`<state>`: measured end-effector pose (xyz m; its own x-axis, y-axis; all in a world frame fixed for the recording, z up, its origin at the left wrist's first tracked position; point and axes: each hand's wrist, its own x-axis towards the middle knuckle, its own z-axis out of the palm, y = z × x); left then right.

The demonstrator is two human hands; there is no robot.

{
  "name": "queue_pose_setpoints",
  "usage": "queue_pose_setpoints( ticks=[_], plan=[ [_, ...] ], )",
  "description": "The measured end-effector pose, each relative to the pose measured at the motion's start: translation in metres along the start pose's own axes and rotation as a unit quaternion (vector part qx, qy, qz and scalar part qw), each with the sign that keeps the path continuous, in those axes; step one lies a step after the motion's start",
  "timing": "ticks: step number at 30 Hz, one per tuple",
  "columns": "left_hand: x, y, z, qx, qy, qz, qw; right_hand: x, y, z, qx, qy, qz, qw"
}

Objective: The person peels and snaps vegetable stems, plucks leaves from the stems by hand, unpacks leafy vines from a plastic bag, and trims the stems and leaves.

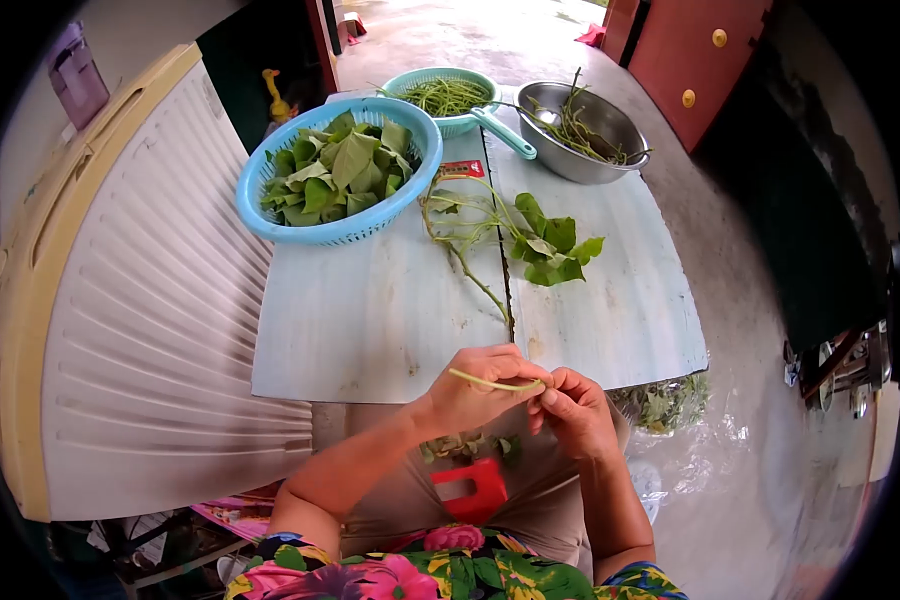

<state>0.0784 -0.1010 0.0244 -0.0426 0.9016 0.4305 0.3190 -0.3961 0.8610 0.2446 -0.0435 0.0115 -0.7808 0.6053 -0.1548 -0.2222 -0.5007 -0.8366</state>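
A thin pale green stem (490,381) lies across the fingers of my left hand (470,390), which is closed on it just off the table's near edge. At the stem's right end, the thumb and fingertips of my right hand (578,415) pinch it, touching the left fingertips. Beyond my hands, a leafy vine (555,245) with several stalks rests on the table (370,330). Large green leaves (350,165) fill a blue basket (254,212) at the back left.
Behind stand a turquoise colander (458,124) of green stems, its handle pointing right, and a metal bowl (595,172) holding leafless vines. A ribbed white panel (160,300) borders the left. Below are a red plastic object (473,490) and, at right, bagged leaves (667,402).
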Motion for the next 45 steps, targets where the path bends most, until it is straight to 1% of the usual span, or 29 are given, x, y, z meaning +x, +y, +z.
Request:
queue_pose_setpoints(
  ticks=[2,3,4,6,7,8,10,12,13,15,18,20,22,24,26,28,29,30,32,33,35,36,37,38,39,40,42,44,45],
  plan=[
    [0.016,-0.002,-0.010,-0.013,-0.053,0.019,0.998,0.008,-0.006,0.002,0.010,0.000,0.003,1.000],
    [0.024,-0.005,-0.013,-0.013,-0.057,0.057,0.997,0.012,-0.009,0.003,0.025,0.002,0.004,1.000],
    [0.031,-0.008,-0.019,-0.014,-0.055,0.060,0.997,0.017,-0.011,0.004,0.022,0.001,0.004,1.000],
    [0.044,-0.014,-0.034,0.041,-0.081,0.058,0.994,0.026,-0.013,0.004,0.046,-0.003,-0.015,0.999],
    [0.050,-0.023,-0.043,0.065,-0.043,0.064,0.995,0.030,-0.013,0.002,0.047,-0.004,-0.024,0.999],
    [0.055,-0.034,-0.054,0.138,0.017,0.062,0.988,0.032,-0.014,0.001,0.042,-0.003,-0.023,0.999],
    [0.061,-0.061,-0.077,0.145,0.148,0.033,0.978,0.039,-0.017,0.001,0.065,0.020,-0.046,0.997],
    [0.063,-0.081,-0.091,0.175,0.237,0.051,0.954,0.048,-0.022,-0.004,0.054,0.024,-0.078,0.995],
    [0.060,-0.086,-0.092,0.175,0.240,0.049,0.954,0.055,-0.028,-0.005,0.048,0.042,-0.100,0.993],
    [0.058,-0.092,-0.088,0.204,0.265,0.016,0.942,0.081,-0.048,-0.005,0.024,0.066,-0.142,0.987],
    [0.060,-0.101,-0.080,0.172,0.266,0.031,0.948,0.141,-0.088,-0.006,-0.020,0.089,-0.167,0.982],
    [0.061,-0.103,-0.082,0.183,0.264,0.017,0.947,0.189,-0.114,0.000,-0.061,0.118,-0.162,0.978],
    [0.062,-0.104,-0.083,0.147,0.264,-0.057,0.952,0.244,-0.134,-0.003,-0.111,0.103,-0.167,0.974],
    [0.062,-0.106,-0.081,0.141,0.267,-0.051,0.952,0.295,-0.148,0.001,-0.171,0.126,-0.164,0.963],
    [0.062,-0.108,-0.082,0.142,0.268,-0.047,0.952,0.344,-0.156,0.007,-0.257,0.154,-0.192,0.934],
    [0.062,-0.110,-0.083,0.153,0.258,-0.017,0.954,0.377,-0.159,0.023,-0.301,0.180,-0.211,0.912],
    [0.062,-0.110,-0.083,0.147,0.262,-0.015,0.954,0.392,-0.160,0.026,-0.336,0.153,-0.214,0.904],
    [0.063,-0.110,-0.084,0.151,0.263,-0.017,0.953,0.403,-0.157,0.031,-0.352,0.163,-0.199,0.900],
    [0.062,-0.109,-0.084,0.121,0.261,-0.020,0.957,0.418,-0.147,0.038,-0.350,0.187,-0.225,0.890],
    [0.062,-0.110,-0.084,0.124,0.258,-0.016,0.958,0.418,-0.142,0.040,-0.349,0.185,-0.223,0.891],
    [0.061,-0.114,-0.084,0.130,0.264,-0.016,0.956,0.412,-0.133,0.040,-0.357,0.171,-0.260,0.880],
    [0.062,-0.115,-0.083,0.133,0.267,-0.012,0.954,0.404,-0.130,0.040,-0.359,0.172,-0.258,0.880],
    [0.062,-0.114,-0.083,0.124,0.269,-0.014,0.955,0.389,-0.127,0.041,-0.349,0.143,-0.265,0.888],
    [0.062,-0.116,-0.084,0.158,0.275,0.002,0.948,0.373,-0.123,0.040,-0.337,0.115,-0.266,0.896],
    [0.062,-0.117,-0.084,0.154,0.283,-0.007,0.947,0.352,-0.122,0.040,-0.300,0.101,-0.267,0.910],
    [0.062,-0.118,-0.084,0.159,0.297,-0.020,0.941,0.325,-0.122,0.041,-0.281,0.078,-0.284,0.913],
    [0.063,-0.126,-0.084,0.148,0.323,-0.048,0.934,0.274,-0.119,0.037,-0.269,0.053,-0.285,0.919],
    [0.064,-0.135,-0.085,0.125,0.351,-0.052,0.927,0.222,-0.104,0.034,-0.294,0.067,-0.265,0.916],
    [0.063,-0.140,-0.087,0.122,0.347,-0.084,0.926,0.202,-0.091,0.028,-0.297,0.071,-0.244,0.920]
  ],
)
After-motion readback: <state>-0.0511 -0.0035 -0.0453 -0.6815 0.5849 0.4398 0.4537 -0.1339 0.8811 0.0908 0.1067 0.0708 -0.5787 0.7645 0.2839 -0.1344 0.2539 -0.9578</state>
